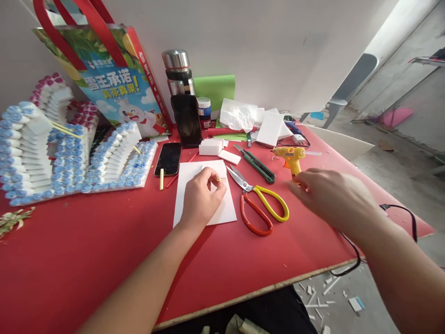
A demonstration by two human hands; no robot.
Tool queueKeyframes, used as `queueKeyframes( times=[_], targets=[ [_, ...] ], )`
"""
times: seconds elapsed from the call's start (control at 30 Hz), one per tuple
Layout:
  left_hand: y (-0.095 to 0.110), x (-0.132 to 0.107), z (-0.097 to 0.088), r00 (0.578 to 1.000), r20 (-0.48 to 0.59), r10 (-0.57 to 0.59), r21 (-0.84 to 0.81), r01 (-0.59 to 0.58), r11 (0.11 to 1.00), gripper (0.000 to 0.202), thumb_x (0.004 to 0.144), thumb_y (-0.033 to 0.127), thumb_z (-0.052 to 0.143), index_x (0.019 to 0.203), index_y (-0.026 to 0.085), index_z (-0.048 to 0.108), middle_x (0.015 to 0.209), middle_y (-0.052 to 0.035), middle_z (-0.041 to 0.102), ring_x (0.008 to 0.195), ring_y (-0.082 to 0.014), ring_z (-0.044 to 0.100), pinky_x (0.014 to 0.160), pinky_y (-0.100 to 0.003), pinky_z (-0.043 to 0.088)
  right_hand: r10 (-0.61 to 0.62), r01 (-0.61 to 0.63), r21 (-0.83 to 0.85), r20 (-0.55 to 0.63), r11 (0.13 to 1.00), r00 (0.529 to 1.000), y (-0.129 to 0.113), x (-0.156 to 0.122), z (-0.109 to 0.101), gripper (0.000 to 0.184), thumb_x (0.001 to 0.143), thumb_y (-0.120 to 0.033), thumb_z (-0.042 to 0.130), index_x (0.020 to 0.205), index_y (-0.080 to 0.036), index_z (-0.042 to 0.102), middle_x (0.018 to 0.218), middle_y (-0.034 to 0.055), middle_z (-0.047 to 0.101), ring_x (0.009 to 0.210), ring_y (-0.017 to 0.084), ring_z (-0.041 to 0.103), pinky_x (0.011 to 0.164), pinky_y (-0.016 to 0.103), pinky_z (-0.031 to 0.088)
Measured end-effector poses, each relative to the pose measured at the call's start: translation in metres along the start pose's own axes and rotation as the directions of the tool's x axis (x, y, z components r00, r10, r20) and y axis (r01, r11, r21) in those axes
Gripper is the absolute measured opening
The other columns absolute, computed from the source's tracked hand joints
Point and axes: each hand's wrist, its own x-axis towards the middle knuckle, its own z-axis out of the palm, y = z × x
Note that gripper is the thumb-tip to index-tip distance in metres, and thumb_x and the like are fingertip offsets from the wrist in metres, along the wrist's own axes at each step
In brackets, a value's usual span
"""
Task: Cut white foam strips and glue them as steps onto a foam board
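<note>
My left hand (201,197) rests on a white sheet (225,208) on the red table (86,250). Its fingers are curled, pinching a small white piece with a bit of yellow at the fingertips. My right hand (330,195) hovers to the right, fingers slightly bent, holding nothing, just in front of a yellow glue gun (291,157). Scissors (259,202) with one yellow and one red handle lie open between the two hands.
A box cutter (257,164), stacked white foam blocks (210,147), two phones (168,158), a flask (178,72) and a printed bag (114,79) stand behind. A white-and-blue foam model (62,153) fills the left. The glue gun's cable (399,211) runs over the right edge.
</note>
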Motion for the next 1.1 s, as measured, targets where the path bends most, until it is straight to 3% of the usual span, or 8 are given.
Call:
queueKeyframes(
  times=[0.03,0.1,0.2,0.37,0.5,0.6,0.87,1.1],
  targets=[
    [0.0,0.001,-0.002,0.999,-0.002,-0.037,-0.069,0.037,0.997,0.01,0.079,0.018,0.063,0.075,0.022,0.054,0.07,0.0038,0.057,0.06,-0.0128,0.048,0.064,-0.028,0.041,0.061,-0.07,-0.186,-0.054,0.98,0.997,0.017,0.0,-0.004,0.042,0.087,-0.05,0.07,0.06,-0.023,0.054,0.061,0.0059,0.05,0.052,0.016,0.033,0.055,0.034,0.019],
    [-0.003,0.003,-0.004,0.993,0.009,-0.121,-0.22,0.12,0.968,0.01,0.078,0.02,0.065,0.074,0.021,0.056,0.07,0.0034,0.057,0.062,-0.0126,0.05,0.062,-0.027,0.041,0.11,-0.146,-0.279,-0.14,0.949,0.984,0.046,0.008,-0.004,0.037,0.087,-0.056,0.068,0.075,-0.022,0.061,0.077,0.0107,0.062,0.058,0.018,0.042,0.056,0.035,0.025],
    [-0.011,0.005,-0.006,0.978,0.047,-0.203,-0.385,0.205,0.9,0.01,0.078,0.022,0.07,0.076,0.02,0.06,0.072,0.0024,0.06,0.066,-0.0127,0.054,0.063,-0.025,0.042,0.187,-0.193,-0.097,-0.061,0.976,0.98,0.074,0.029,0.01,0.043,0.081,-0.062,0.073,0.092,-0.02,0.065,0.089,0.0124,0.069,0.07,0.023,0.058,0.06,0.035,0.036],
    [-0.016,0.007,-0.01,0.964,0.109,-0.241,-0.537,0.261,0.802,0.013,0.078,0.025,0.076,0.08,0.017,0.065,0.079,-0.0021,0.07,0.073,-0.013,0.061,0.067,-0.023,0.046,0.27,-0.287,0.288,0.096,0.914,0.958,0.08,0.051,0.038,0.034,0.076,-0.052,0.075,0.078,-0.02,0.066,0.071,0.0041,0.066,0.062,0.018,0.056,0.058,0.033,0.04],
    [-0.015,0.007,-0.015,0.941,0.198,-0.274,-0.596,0.337,0.729,0.021,0.08,0.031,0.077,0.093,0.015,0.074,0.082,-0.0049,0.073,0.07,-0.0118,0.06,0.067,-0.023,0.047,0.413,-0.352,0.521,-0.001,0.777,0.911,0.063,0.046,0.042,0.021,0.074,-0.037,0.073,0.071,-0.02,0.063,0.073,0.0043,0.066,0.061,0.016,0.052,0.054,0.03,0.037],
    [-0.015,0.008,-0.018,0.927,0.254,-0.277,-0.651,0.376,0.66,0.023,0.08,0.032,0.078,0.095,0.014,0.075,0.082,-0.0048,0.072,0.062,-0.0082,0.051,0.063,-0.021,0.044,0.444,-0.279,0.751,-0.021,0.599,0.896,0.041,0.036,0.032,0.015,0.076,-0.035,0.071,0.081,-0.021,0.067,0.085,0.0053,0.067,0.066,0.015,0.052,0.053,0.028,0.038],
    [-0.019,0.015,-0.024,0.897,0.333,-0.291,-0.777,0.435,0.454,0.021,0.078,0.03,0.081,0.087,0.014,0.071,0.071,0.001,0.059,0.057,-0.0051,0.045,0.055,-0.019,0.036,0.003,-0.225,0.951,0.23,0.212,0.973,-0.054,0.048,0.02,0.025,0.08,-0.03,0.066,0.103,-0.023,0.068,0.094,0.0047,0.062,0.06,0.012,0.043,0.054,0.028,0.042],
    [-0.028,0.016,-0.027,0.911,0.319,-0.262,-0.795,0.407,0.449,0.016,0.08,0.025,0.08,0.091,0.016,0.074,0.079,-0.001,0.064,0.062,-0.0051,0.05,0.062,-0.018,0.043,-0.112,-0.273,0.951,0.29,0.142,0.95,-0.07,0.056,0.06,0.025,0.088,-0.044,0.067,0.088,-0.019,0.067,0.079,0.0019,0.055,0.061,0.012,0.044,0.055,0.027,0.038]
  ],
)
